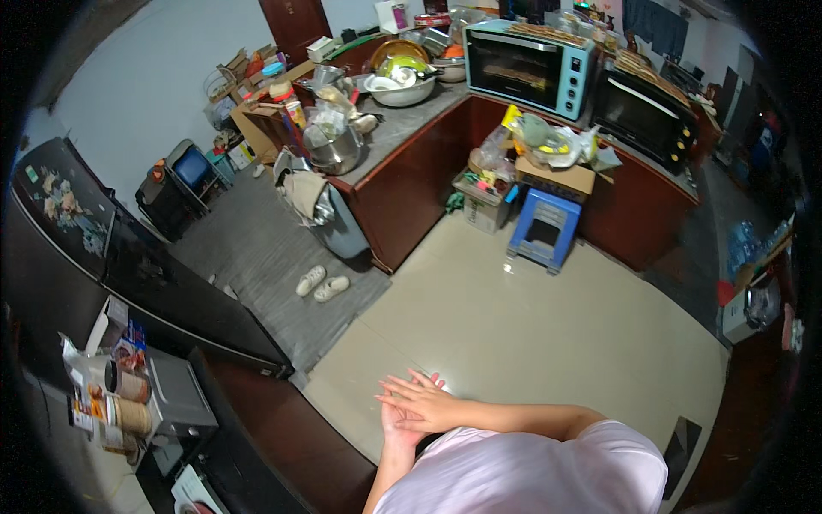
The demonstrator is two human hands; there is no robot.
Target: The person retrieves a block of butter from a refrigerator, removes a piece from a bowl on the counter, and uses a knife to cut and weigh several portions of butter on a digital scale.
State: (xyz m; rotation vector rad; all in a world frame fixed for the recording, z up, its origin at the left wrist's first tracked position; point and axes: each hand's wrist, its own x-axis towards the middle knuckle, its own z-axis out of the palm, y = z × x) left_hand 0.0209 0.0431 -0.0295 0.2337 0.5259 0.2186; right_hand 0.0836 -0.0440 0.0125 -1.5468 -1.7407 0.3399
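In front of my body, low in the head view, my two hands rest together. My right hand (425,404) lies across the left one, its fingers stretched out and a little spread, gripping nothing. Beneath it, my left hand (394,420) shows its palm side, and some of its fingertips poke out past the right hand; they look extended. The middle of the left hand is covered by the right. No object shows in either hand. My pale pink shirt (531,471) fills the lower edge.
Ahead stands a counter (411,128) with a light blue oven (522,68), a black oven (642,116), bowls and a steel pot (336,152). A blue stool (545,227) bears a loaded cardboard box (552,177). Left are a dark fridge (145,257), jars (128,415) and white shoes (321,284).
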